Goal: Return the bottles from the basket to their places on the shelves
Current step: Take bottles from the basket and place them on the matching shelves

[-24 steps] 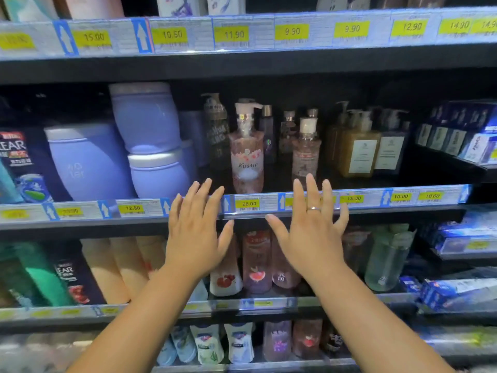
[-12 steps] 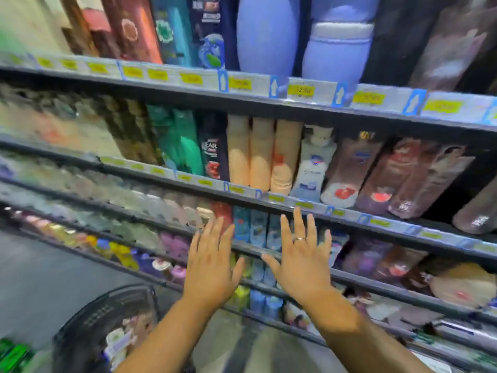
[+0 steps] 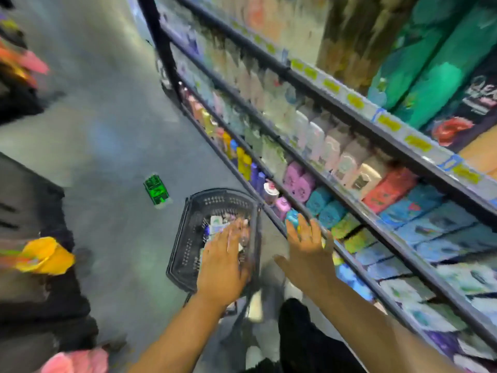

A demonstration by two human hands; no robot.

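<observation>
Black plastic mesh at 6 o'clock in the head view: basket, set down on the grey floor just beside the shelves, likely to free both hands for restocking. Inside, toward its 3 o'clock side, a blurred heap of bottles; too smeared to count or name. Over that heap, left hand, palm down, fingers straight and spread, holding nothing; seemingly reaching in for the next bottle, contact not clear. At 3 o'clock of it, right hand, fingers apart and straight, empty too, raised between basket and the lower shelf edges, probably for balance while bending. From 11 to 4 o'clock, shelves packed with rows of product. At 10 o'clock of the basket, apart from it, a small green box on the floor. Judged: picking step, nothing lifted yet.
</observation>
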